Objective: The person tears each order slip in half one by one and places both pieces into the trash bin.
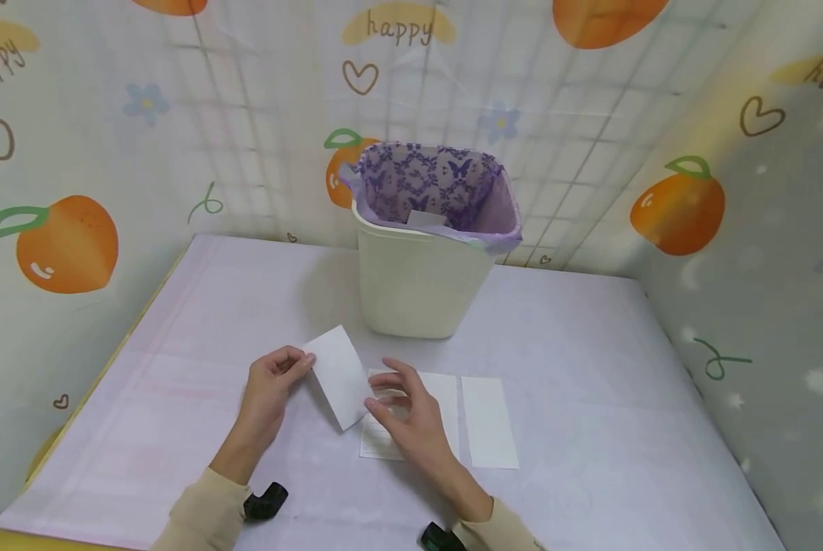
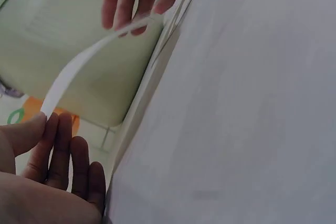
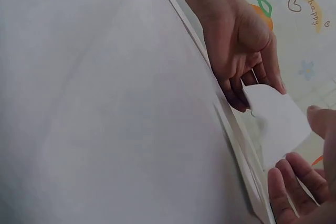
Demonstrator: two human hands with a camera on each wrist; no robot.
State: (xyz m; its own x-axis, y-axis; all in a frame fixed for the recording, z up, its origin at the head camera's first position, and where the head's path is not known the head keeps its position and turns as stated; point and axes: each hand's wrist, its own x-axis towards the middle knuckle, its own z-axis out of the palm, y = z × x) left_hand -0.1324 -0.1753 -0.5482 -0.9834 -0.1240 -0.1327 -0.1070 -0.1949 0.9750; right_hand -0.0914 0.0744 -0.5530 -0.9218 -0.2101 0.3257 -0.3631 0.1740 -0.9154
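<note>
A white piece of paper is raised above the table, slightly bent in the left wrist view. My left hand pinches its upper left edge between thumb and fingers. At the opposite edge is my right hand, its fingers loosely bent and its thumb apart from them. In the right wrist view, right-hand fingertips come right up to the paper's edge. Under and beside the right hand lies a white sheet with faint lines, partly covered by it. A narrow blank white sheet lies just to its right.
A pale bin stands at the back of the table, lined with a purple butterfly-print bag. A white piece of paper shows inside it. A curtain printed with oranges hangs behind.
</note>
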